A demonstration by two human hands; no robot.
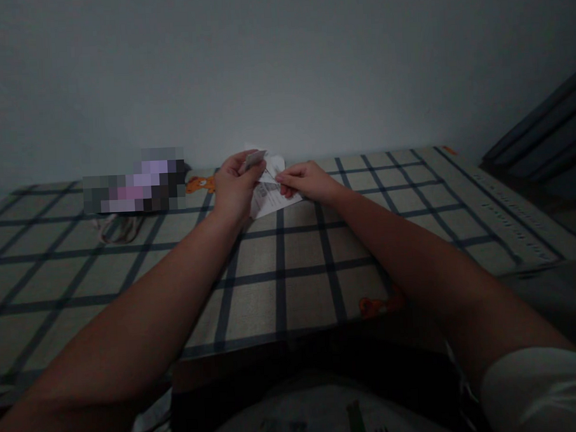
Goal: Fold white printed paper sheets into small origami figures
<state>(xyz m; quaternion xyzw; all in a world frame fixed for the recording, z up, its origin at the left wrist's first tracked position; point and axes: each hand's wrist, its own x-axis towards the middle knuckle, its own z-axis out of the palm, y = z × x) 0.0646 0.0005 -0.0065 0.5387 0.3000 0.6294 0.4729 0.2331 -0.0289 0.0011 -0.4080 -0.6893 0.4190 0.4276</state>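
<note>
My left hand [239,180] is closed round a small flat, pale piece like a card [255,157], held up near the back of the table. Close beside it on the right, the fingers of my right hand [308,179] are pinched together on the end of a thin dark strand [269,175] that runs toward the left hand. Too dim and small to tell is whether this strand is thread, wire or a stick. Under both hands lies a white sheet of paper [273,202] with printing on it, partly covered by them.
A checked cloth [299,244] with dark blue lines covers the table. To the left rests a blurred-out purple and black object [148,181] with a pale strap loop [119,230]. Behind the table rises a plain wall [281,70]; dark folded fabric [546,122] hangs at the right.
</note>
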